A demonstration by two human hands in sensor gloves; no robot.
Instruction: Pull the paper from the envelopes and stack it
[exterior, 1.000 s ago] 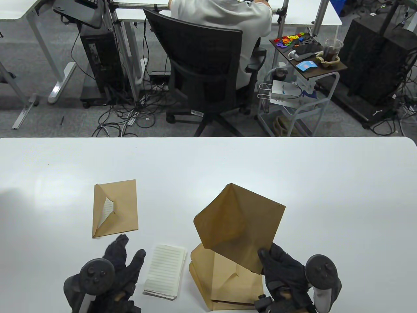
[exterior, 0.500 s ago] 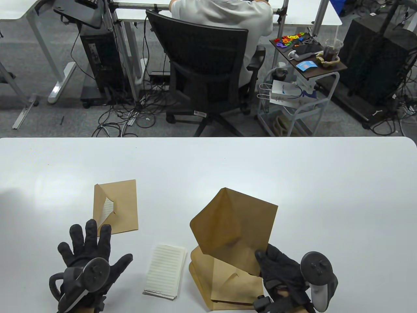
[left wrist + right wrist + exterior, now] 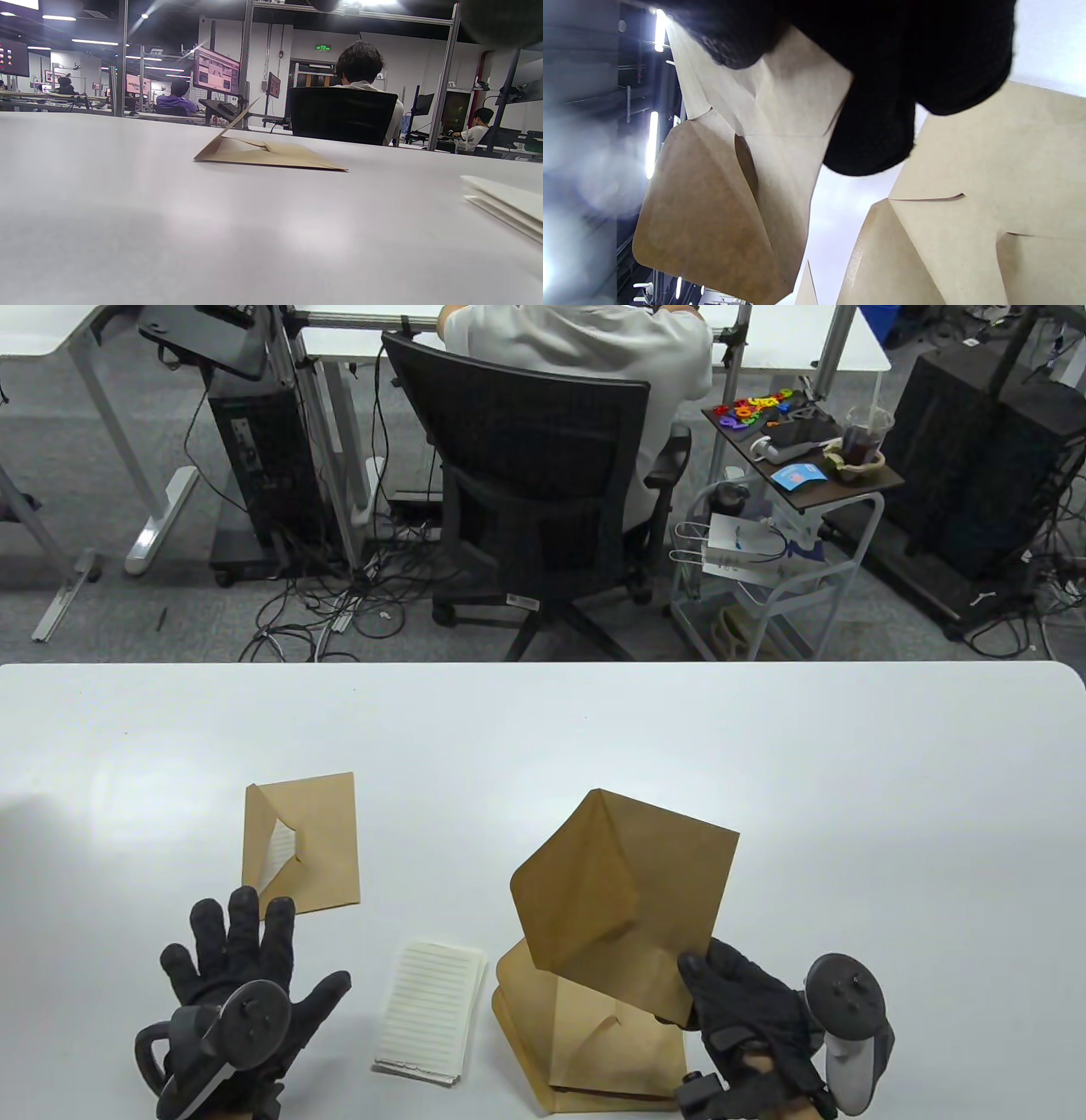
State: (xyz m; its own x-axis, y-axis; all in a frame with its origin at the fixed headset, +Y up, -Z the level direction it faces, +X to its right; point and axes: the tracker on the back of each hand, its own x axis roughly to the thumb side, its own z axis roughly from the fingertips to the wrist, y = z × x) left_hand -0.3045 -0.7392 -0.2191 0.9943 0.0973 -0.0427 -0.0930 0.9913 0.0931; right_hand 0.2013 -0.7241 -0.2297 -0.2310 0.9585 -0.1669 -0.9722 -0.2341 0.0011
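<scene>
My right hand [image 3: 730, 993] grips the bottom corner of an opened brown envelope [image 3: 624, 895] and holds it up above a pile of empty brown envelopes [image 3: 594, 1035]. In the right wrist view the held envelope [image 3: 721, 186] hangs over the pile [image 3: 988, 203]. A stack of lined paper [image 3: 431, 1012] lies to the left of the pile. Another brown envelope [image 3: 301, 844] with lined paper showing at its flap lies further left; it also shows in the left wrist view [image 3: 263, 153]. My left hand [image 3: 242, 976] is open and flat, fingers spread, just below that envelope and apart from it.
The white table [image 3: 543, 729] reaches to its far edge at mid-frame. Beyond it a person sits in a black office chair [image 3: 543, 492], with a small cart [image 3: 789, 517] to the right.
My left hand moved left, away from the paper stack, and spread its fingers near the left envelope. My right hand dipped the held envelope, then raised it slightly again.
</scene>
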